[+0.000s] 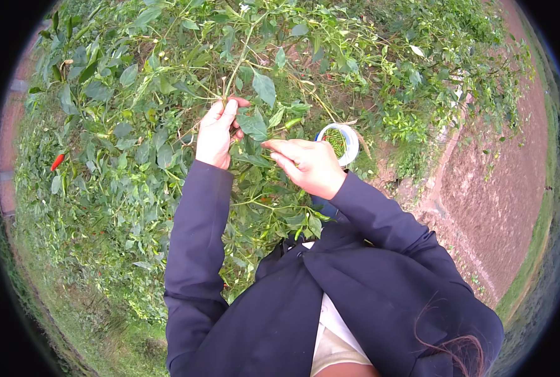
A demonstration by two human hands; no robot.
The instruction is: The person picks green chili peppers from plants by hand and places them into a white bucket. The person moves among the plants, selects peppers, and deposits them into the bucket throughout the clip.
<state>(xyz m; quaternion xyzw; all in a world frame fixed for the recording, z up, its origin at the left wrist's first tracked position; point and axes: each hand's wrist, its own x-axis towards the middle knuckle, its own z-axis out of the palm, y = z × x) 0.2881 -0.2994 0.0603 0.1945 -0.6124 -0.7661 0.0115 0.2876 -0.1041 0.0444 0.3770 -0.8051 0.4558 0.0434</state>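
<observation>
My left hand [219, 131] is closed around a green stem [237, 66] of a chilli pepper plant, near where the stem forks. Close by on the right, my right hand [306, 162] has its fingertips at the leaves; whether it grips a stem or leaf there I cannot tell. A pale green chilli pepper [293, 122] hangs just above the right hand's fingers. Beyond that hand stands a round white bucket [352, 146] holding many small green chilli peppers [336, 141] and a little red.
Dense chilli plants [138, 155] surround both hands, with a red chilli pepper [57, 162] far left. More green chillies [321, 216] hang below the right wrist. Bare brown soil [496, 174] and a grass strip [527, 278] lie to the right. Dry stalks [324, 106] lean near the bucket.
</observation>
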